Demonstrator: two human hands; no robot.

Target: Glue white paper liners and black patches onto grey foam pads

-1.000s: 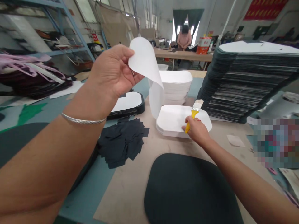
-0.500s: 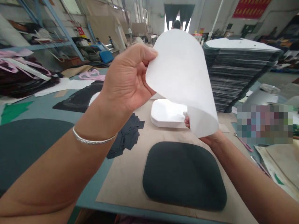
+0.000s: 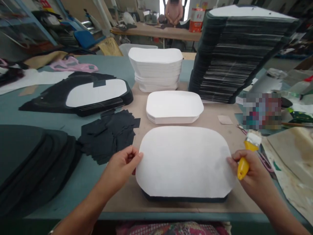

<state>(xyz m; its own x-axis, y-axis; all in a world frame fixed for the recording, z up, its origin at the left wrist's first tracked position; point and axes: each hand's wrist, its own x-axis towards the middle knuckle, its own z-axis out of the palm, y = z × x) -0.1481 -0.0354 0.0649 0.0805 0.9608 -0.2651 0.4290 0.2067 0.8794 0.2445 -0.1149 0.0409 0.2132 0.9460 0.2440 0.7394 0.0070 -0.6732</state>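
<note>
A white sheet with rounded corners (image 3: 184, 161) lies over a dark green piece (image 3: 186, 198), whose front edge shows below it. My left hand (image 3: 126, 163) pinches the sheet's left edge between thumb and fingers. At the right edge, my right hand (image 3: 249, 166) has thumb and finger on the sheet and also holds a yellow-handled brush (image 3: 243, 168), bristles pointing up and away. Just behind is a low stack of white pieces (image 3: 174, 105). Dark square scraps (image 3: 110, 135) are heaped left of the sheet.
A taller white stack (image 3: 156, 67) and a high dark stack (image 3: 234, 55) stand behind. Dark pieces (image 3: 31, 163) are piled at left, below a white-topped dark stack (image 3: 97, 94). A jar (image 3: 269, 81) is at right. A person (image 3: 174, 13) stands at a far table.
The curled white sheet has come down flat over the dark green piece. Both hands have lowered to its side edges, and the brush now shows. The view has tilted downward.
</note>
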